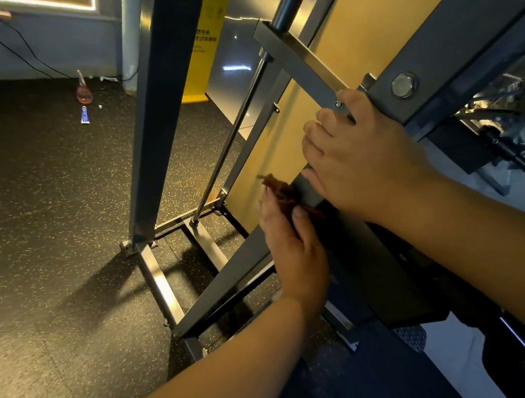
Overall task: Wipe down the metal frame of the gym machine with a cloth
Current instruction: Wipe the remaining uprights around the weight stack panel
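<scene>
Cloth pressed to the dark bar of the machine frame.

I had my left hand (291,246) clenched around the brown cloth (283,195), holding it against a dark crossbar of the metal frame (233,282), low beside the yellow panel (365,31). My right hand (362,162) gripped the edge of the upper grey beam (468,28), fingers curled over it just below the bolt (403,85). Speckled floor (33,218) lay beneath.

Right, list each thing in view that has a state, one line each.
Left hand: closed on the cloth, pressing it to the frame.
Right hand: gripping the dark metal frame bar, no cloth in it.
Crumpled reddish-brown cloth: bunched against the frame.
Silver hex bolt: seated in the bar.
Small blue-and-white tube: lying on the floor.
Yellow sign: standing upright.
</scene>
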`<state>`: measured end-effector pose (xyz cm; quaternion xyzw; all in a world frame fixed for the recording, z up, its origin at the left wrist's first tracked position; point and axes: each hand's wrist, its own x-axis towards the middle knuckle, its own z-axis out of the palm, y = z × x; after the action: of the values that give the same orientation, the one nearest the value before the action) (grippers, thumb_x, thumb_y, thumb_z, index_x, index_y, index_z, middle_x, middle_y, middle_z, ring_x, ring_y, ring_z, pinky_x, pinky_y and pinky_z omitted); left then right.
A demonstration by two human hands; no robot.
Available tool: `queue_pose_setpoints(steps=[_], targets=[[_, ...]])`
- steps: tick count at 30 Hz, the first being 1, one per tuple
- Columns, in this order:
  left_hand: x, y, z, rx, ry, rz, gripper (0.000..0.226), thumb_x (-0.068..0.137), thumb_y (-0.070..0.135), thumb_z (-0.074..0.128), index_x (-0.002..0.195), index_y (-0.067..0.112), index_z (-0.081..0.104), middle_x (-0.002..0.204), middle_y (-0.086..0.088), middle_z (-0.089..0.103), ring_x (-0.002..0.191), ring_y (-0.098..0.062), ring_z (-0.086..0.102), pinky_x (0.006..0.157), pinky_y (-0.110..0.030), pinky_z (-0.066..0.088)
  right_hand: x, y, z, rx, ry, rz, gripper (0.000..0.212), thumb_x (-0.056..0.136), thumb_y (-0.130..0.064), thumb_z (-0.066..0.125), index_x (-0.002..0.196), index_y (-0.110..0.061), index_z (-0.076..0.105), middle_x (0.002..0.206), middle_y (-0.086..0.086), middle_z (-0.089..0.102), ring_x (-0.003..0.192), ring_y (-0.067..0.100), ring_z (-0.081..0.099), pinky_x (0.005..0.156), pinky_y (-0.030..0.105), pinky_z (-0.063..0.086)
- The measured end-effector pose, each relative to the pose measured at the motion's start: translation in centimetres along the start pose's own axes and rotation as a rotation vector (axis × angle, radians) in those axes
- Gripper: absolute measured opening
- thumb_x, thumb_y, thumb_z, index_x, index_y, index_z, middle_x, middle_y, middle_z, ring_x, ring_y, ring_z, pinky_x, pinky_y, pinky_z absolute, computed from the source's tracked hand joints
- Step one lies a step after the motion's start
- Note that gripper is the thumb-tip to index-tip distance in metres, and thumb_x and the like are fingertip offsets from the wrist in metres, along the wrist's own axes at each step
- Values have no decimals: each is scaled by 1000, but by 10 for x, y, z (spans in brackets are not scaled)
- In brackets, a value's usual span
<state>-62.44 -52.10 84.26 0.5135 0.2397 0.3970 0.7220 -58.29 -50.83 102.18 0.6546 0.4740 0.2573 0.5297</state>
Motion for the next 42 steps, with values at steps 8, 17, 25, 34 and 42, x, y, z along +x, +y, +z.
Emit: queue_pose_setpoints(steps=[8, 17, 25, 34, 42], targets=[[7, 28, 18, -25, 102, -161, 57, 101, 29, 39, 158, 19, 35, 158, -6, 40, 148, -23, 35, 125, -49, 28, 0, 1, 0, 14, 3, -3, 55, 108, -37, 17, 126, -9, 61, 122, 11, 60, 115, 30, 55, 112, 51, 33], [11, -18, -6, -59, 145, -285, 56, 99, 43, 37, 146, 14, 47, 127, -11, 60, 118, -26, 59, 105, -57, 47, -4, 1, -2, 48, -4, -44, 46, 109, -30, 24, 134, -7, 56, 125, 13, 61, 120, 32, 55, 117, 55, 25], [13, 42, 21, 72, 54, -148, 53, 107, 16, 38, 160, 12, 33, 163, -12, 33, 155, -31, 22, 128, -54, 15, -19, 23, -15, 26, -13, -35, 65, 107, -37, 7, 159, -2, 21, 164, 20, 30, 154, 36, 21, 125, 55, 4], [30, -29, -11, -93, 166, -464, 53, 87, 63, 34, 129, 36, 53, 126, -4, 58, 118, -25, 59, 106, -56, 49, -16, 11, -10, -3, 42, 34, 53, 109, -33, 18, 138, -2, 50, 141, 21, 55, 133, 37, 48, 122, 55, 18], [29, 25, 13, 39, 25, 38, 44, 101, 28, 35, 139, 17, 54, 137, -10, 57, 132, -33, 51, 112, -57, 40, -15, 10, -14, -14, 10, 2, 57, 109, -37, 18, 143, 0, 45, 141, 23, 53, 132, 40, 46, 120, 54, 24]])
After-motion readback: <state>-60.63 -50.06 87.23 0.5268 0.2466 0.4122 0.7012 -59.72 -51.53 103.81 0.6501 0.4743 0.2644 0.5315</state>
